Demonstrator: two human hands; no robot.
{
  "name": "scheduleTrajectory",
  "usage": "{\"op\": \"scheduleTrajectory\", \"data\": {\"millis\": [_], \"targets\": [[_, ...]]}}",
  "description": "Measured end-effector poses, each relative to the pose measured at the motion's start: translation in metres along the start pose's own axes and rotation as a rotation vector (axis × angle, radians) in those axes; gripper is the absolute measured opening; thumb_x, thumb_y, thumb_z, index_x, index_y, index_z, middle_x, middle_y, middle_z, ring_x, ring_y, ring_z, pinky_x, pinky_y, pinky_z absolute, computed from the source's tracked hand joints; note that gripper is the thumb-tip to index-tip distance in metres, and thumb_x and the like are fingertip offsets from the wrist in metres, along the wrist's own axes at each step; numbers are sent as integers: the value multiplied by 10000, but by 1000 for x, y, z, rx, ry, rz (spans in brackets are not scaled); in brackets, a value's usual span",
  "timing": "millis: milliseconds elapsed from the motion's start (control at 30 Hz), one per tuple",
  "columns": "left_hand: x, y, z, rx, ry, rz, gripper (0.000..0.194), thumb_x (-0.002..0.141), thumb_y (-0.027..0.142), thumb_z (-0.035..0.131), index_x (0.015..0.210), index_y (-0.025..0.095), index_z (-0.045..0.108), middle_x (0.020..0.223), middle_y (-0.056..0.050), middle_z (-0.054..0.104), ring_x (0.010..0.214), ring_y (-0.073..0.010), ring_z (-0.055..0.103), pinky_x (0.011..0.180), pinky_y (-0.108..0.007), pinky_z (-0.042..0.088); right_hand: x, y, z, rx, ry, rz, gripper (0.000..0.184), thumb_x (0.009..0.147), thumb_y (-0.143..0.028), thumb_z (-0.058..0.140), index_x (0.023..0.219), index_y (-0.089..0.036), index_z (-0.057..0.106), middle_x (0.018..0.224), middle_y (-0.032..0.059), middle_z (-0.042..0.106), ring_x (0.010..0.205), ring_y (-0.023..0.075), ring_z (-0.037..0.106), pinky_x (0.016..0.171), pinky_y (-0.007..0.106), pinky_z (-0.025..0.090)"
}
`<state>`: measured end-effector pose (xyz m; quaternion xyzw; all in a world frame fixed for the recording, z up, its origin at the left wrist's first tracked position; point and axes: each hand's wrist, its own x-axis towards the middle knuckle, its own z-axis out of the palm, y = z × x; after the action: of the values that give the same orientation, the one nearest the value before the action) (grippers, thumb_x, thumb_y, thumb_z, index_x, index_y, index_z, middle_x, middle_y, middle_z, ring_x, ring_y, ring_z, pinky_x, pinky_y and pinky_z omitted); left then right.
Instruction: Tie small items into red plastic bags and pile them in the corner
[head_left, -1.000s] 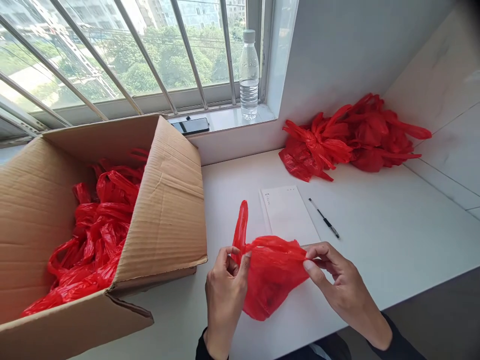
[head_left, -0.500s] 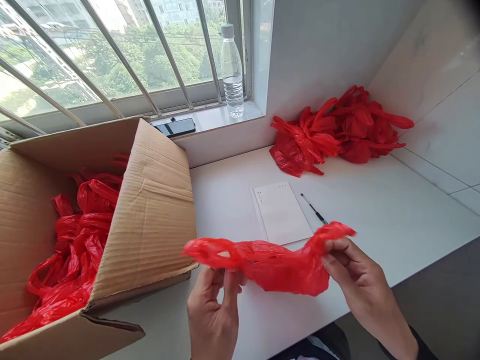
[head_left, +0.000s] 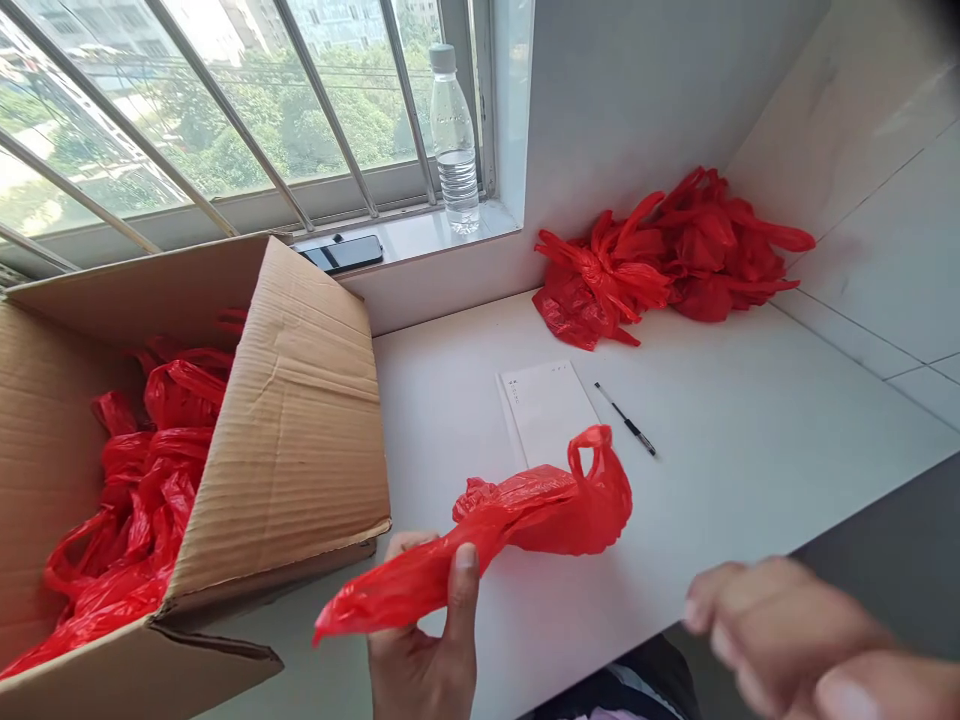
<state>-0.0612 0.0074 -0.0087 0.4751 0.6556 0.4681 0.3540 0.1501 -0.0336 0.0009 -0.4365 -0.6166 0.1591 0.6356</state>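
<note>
A red plastic bag (head_left: pixel 555 510), with loop handles, is stretched out above the white table. My left hand (head_left: pixel 424 640) pinches one end of it, the thumb lying over the film and the fingers behind. The bag's other end, with an open handle loop, hangs free to the right. My right hand (head_left: pixel 810 630) is apart from the bag at the lower right, blurred, with its fingers curled in and nothing seen in them. Beneath the bag lies a white notepad (head_left: pixel 544 400), partly covered by it. A black pen (head_left: pixel 626 420) rests beside the pad.
On the left stands an open cardboard box (head_left: pixel 300 430) holding many red bags (head_left: pixel 161 470). A pile of red bags (head_left: pixel 675 250) lies against the back wall. A water bottle (head_left: pixel 456 150) and a phone (head_left: pixel 345 254) are on the sill by the barred window.
My right hand has let go of the bag and moved down to the right. The bag's right end now hangs free, while its left end tilts lower in my left hand.
</note>
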Motion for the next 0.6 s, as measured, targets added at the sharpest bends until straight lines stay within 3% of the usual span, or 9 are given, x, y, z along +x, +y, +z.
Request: {"op": "scheduleTrajectory", "data": {"millis": [67, 133, 200, 333, 400, 533, 600], "targets": [[0, -1, 2, -80, 63, 39, 210, 837, 466, 793, 846, 261, 746, 933, -19, 708, 887, -219, 650, 838, -296, 523, 6, -1, 18, -51, -262, -52, 119, 1058, -158, 496, 1034, -258, 556, 860, 5, 704, 809, 165, 701, 721, 284, 625], [1, -6, 1, -138, 86, -18, 251, 806, 487, 824, 829, 247, 752, 904, -27, 738, 870, -226, 674, 813, -295, 562, 12, 9, 36, -200, -478, -21, 189, 1028, -107, 493, 1158, -214, 578, 1097, 76, 723, 1015, 213, 706, 830, 339, 626], [2, -14, -2, -221, 66, -107, 307, 799, 529, 822, 824, 232, 750, 859, -33, 756, 832, -236, 702, 748, -296, 591, 15, 23, 48, -256, -585, 15, 220, 1032, -86, 427, 1145, -185, 588, 1020, 66, 716, 914, 210, 703, 768, 359, 611], [3, -29, -4, -324, 1, -206, 380, 844, 583, 762, 929, 212, 777, 887, -57, 786, 850, -264, 741, 754, -332, 624, 13, 35, 47, -335, -676, 68, 234, 1041, -99, 387, 1069, -167, 609, 853, 36, 662, 706, 196, 627, 585, 357, 529], [1, -32, -3, -321, 16, -214, 377, 845, 567, 768, 981, 216, 785, 917, -57, 795, 880, -268, 747, 786, -341, 626, 14, 30, 43, -381, -672, 10, 239, 1022, -57, 405, 1038, -161, 620, 862, 44, 652, 743, 201, 609, 656, 375, 545], [-4, -33, -1, -301, 72, -207, 343, 807, 507, 824, 999, 224, 790, 953, -44, 798, 920, -264, 740, 780, -310, 613, 19, 22, 43, -236, -672, -101, 244, 996, -5, 474, 1131, -134, 630, 1080, 85, 702, 1025, 221, 635, 987, 413, 551], [-6, -31, -2, -297, 57, -218, 319, 790, 487, 844, 958, 221, 788, 923, -36, 790, 884, -247, 734, 753, -286, 607, 18, 26, 48, -215, -774, -76, 342, 952, 42, 443, 1203, -106, 621, 1165, 121, 701, 1084, 234, 658, 975, 377, 577]]}}
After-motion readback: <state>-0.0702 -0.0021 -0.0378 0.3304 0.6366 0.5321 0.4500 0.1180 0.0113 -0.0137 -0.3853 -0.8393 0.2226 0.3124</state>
